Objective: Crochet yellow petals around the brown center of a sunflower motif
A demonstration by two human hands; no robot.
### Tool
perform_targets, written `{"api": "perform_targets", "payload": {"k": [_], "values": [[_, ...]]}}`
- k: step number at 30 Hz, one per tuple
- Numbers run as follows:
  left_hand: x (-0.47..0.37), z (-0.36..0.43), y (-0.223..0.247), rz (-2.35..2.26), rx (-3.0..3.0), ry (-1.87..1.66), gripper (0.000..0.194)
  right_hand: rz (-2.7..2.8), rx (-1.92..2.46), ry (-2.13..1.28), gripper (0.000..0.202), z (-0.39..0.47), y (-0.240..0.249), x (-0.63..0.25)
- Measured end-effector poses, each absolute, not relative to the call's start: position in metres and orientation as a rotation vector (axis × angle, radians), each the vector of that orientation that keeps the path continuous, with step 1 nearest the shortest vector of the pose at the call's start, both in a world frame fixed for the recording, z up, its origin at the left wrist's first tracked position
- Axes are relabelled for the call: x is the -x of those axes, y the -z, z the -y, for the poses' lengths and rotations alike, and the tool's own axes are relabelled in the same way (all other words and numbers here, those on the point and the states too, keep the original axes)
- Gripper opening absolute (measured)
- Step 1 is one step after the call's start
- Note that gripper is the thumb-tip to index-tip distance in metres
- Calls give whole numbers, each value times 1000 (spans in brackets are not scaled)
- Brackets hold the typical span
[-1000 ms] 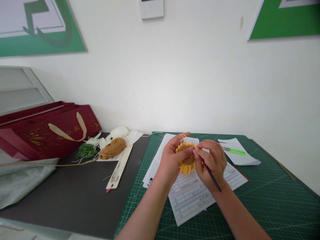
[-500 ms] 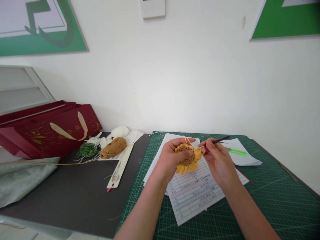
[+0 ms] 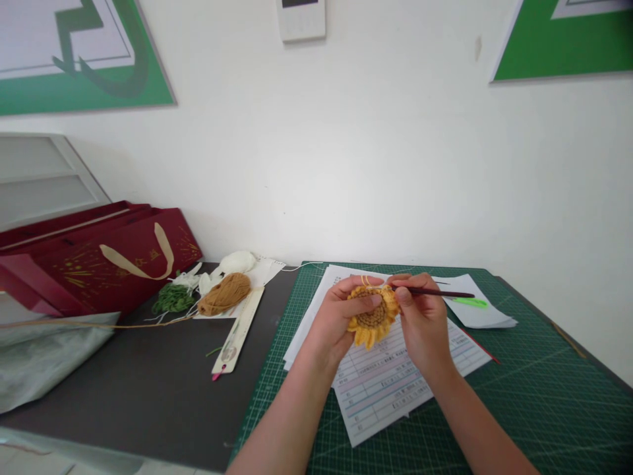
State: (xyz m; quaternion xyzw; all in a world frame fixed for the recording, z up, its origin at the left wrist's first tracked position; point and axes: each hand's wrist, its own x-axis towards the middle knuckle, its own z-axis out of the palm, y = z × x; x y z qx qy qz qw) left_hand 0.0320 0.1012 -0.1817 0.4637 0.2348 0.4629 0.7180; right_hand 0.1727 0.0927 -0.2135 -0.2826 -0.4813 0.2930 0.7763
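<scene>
My left hand (image 3: 341,313) pinches a crocheted sunflower (image 3: 372,318) with a brown centre and yellow petals, its thumb lying across the centre. Yellow yarn loops round the left index finger. In my right hand (image 3: 422,316) is a dark crochet hook (image 3: 448,292), its handle pointing right. The hook's tip is at the flower's upper right edge, mostly hidden by fingers and petals. Both hands are above printed sheets (image 3: 380,402) on a green cutting mat (image 3: 554,409).
A light-green cutter (image 3: 472,303) lies on white paper (image 3: 494,316) at right. Left of the mat are a brown yarn ball (image 3: 225,294), green yarn (image 3: 173,298), white yarn (image 3: 238,262) and a ruler-like strip (image 3: 238,333). A dark red paper bag (image 3: 123,257) leans at far left.
My right hand has turned and moved slightly left, closer to the flower. The hook's handle has swung down from slanting upward to nearly level. The flower faces me more fully.
</scene>
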Motion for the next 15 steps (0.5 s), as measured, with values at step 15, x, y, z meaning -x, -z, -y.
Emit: {"api": "perform_targets", "payload": {"k": [15], "values": [[-38, -98, 170, -482, -873, -1121, 36, 1055, 553, -951, 32, -102, 234, -177]]}}
